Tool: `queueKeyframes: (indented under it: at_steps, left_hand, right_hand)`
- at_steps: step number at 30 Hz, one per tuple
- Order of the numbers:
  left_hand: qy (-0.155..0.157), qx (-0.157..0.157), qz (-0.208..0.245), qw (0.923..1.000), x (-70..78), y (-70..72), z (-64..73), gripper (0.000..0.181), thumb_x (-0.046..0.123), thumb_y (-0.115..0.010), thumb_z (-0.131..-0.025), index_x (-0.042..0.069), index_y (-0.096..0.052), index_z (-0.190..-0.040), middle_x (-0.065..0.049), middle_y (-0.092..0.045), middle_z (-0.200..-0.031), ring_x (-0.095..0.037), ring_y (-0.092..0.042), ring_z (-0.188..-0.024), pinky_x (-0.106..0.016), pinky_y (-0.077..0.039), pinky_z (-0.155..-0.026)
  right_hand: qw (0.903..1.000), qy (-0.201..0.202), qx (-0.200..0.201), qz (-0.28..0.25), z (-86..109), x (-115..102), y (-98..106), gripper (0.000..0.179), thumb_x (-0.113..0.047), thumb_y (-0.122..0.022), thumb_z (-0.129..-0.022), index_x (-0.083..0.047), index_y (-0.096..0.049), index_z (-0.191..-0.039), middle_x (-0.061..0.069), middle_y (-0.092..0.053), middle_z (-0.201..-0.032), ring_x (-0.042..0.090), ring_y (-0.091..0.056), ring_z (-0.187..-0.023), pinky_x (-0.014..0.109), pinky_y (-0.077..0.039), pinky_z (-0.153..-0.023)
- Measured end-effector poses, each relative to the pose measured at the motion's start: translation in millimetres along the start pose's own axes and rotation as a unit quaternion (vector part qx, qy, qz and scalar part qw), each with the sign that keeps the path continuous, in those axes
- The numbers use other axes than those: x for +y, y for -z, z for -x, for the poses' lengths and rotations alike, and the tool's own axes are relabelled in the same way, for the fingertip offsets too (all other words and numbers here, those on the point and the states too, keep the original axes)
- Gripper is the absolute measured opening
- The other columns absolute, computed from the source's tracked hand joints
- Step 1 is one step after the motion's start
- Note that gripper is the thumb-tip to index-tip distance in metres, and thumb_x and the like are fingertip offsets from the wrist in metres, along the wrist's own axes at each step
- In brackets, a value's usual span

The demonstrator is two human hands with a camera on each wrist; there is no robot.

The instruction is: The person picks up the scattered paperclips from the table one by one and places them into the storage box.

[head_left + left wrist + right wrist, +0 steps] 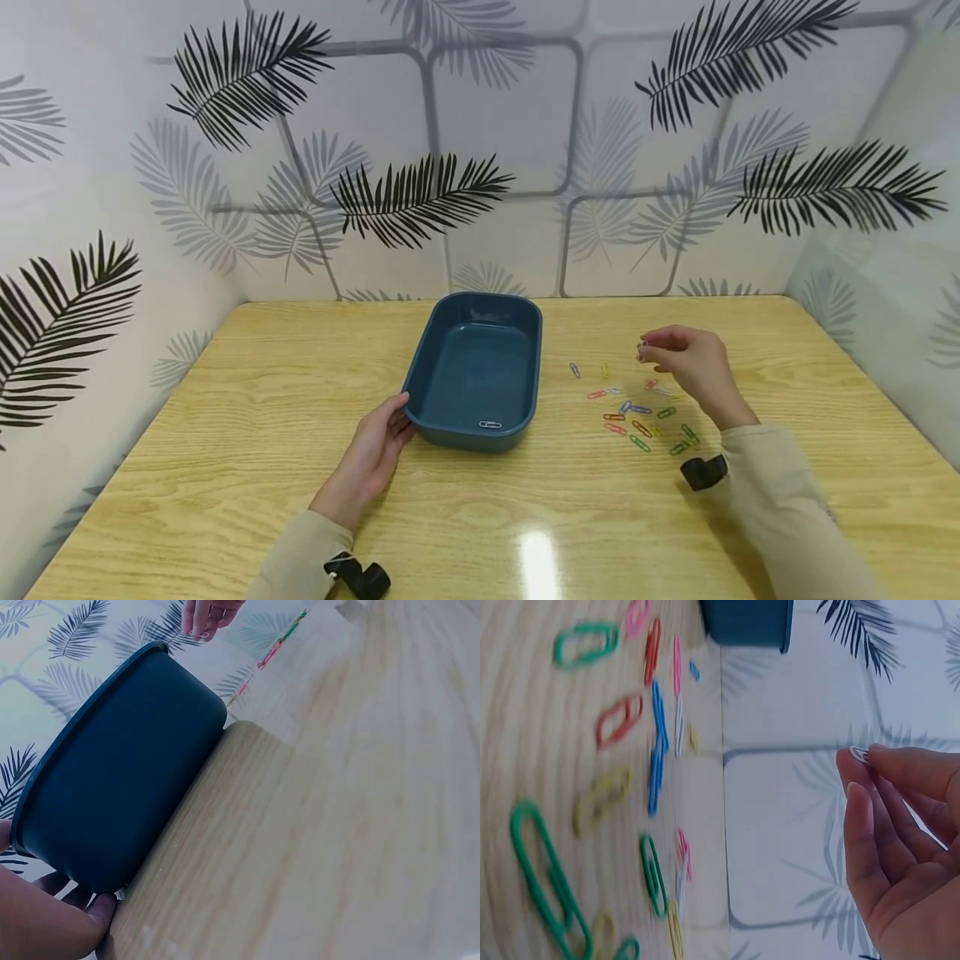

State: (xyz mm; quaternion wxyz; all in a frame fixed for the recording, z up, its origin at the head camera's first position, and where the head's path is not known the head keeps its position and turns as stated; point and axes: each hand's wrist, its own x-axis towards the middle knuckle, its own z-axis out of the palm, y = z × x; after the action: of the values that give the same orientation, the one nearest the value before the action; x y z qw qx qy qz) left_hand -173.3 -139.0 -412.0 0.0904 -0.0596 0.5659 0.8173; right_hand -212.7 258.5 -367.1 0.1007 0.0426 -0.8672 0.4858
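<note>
A dark blue plastic tray [480, 375] with raised walls rests on the table, and one white paper clip [490, 425] lies inside near its front wall. My left hand [375, 446] grips the tray's front left corner, thumb at the rim and fingers against the outer wall, as the left wrist view [52, 907] shows from the side. Above the table, right of the tray, my right hand [693, 367] pinches a white paper clip [859, 754] between thumb and fingertip. Below that hand lie scattered colored paper clips [640, 429].
The loose clips are red, pink, blue, green, yellow and white; a green one [547, 881] is large in the right wrist view. The wooden table [262, 417] meets a leaf-patterned wall [495, 125] at the back. A glare spot [537, 567] shows at the front.
</note>
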Motion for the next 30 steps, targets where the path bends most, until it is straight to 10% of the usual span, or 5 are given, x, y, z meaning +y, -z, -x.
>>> queueKeyframes:
  at_steps: [12, 21, 30]
  left_hand:
    - [-0.004, 0.003, 0.002, 1.0, -1.0, 0.4, 0.5, 0.046, 0.018, -0.044, -0.103, -0.011, -0.039, -0.138, -0.008, -0.055, -0.119, -0.017, -0.049, -0.11, -0.03, -0.037, -0.098]
    - [-0.005, 0.001, -0.002, 1.0, -1.5, 1.0, 0.3, 0.047, 0.018, -0.043, -0.103, -0.011, -0.038, -0.139, -0.012, -0.052, -0.125, -0.018, -0.048, -0.113, -0.031, -0.037, -0.1]
    - [-0.009, -0.004, -0.002, 1.0, -1.2, 0.5, 1.5, 0.048, 0.018, -0.043, -0.103, -0.012, -0.036, -0.14, -0.012, -0.051, -0.125, -0.018, -0.047, -0.114, -0.032, -0.034, -0.103]
  right_hand:
    - [0.9907, -0.012, -0.047, -0.127, 7.0, -15.2, -31.0, 0.031, -0.007, -0.067, -0.091, 0.013, -0.062, -0.114, 0.016, -0.068, -0.104, 0.01, -0.066, -0.085, 0.027, -0.056, -0.075]
    - [0.9871, -0.02, -0.091, -0.13, 15.2, -32.6, -49.5, 0.026, -0.004, -0.066, -0.09, 0.013, -0.061, -0.109, 0.016, -0.069, -0.097, 0.019, -0.068, -0.083, 0.044, -0.057, -0.075]
    - [0.9778, -0.022, -0.121, -0.169, 21.8, -51.4, -67.8, 0.019, -0.008, -0.072, -0.088, 0.006, -0.065, -0.098, 0.012, -0.07, -0.095, 0.026, -0.068, -0.09, 0.034, -0.057, -0.07]
